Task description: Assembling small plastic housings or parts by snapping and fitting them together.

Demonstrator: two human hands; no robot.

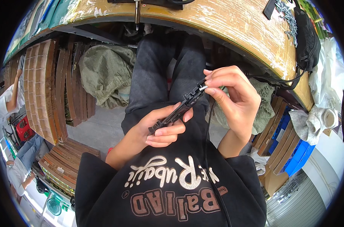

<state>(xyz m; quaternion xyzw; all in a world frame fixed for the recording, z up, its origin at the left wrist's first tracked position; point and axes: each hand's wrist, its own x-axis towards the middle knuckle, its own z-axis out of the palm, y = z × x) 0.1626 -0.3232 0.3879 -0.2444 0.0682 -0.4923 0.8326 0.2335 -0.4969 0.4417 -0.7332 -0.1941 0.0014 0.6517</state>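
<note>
A long, narrow black plastic part [179, 108], with ridges and notches along its edge, lies slantwise above my lap. My left hand [166, 126] is closed around its lower half, thumb on one side and fingers on the other. At the upper right end of the part, my right hand [234, 96] pinches a small silvery metal pin [203, 88] between thumb and fingertips. The pin meets or nearly meets the end of the black part; the fingers hide the exact contact. A thin black cable [207, 147] hangs down past my right hand and over my shirt.
Ahead is a worn wooden bench [232, 26] with a metal driver tip [137, 15] over its edge. Loose screws [287, 19] lie at its right, beside a black corded device [307, 39]. Stacked brown trays [41, 90] and a grey-green sack [105, 73] stand left; blue crates [298, 157] stand right.
</note>
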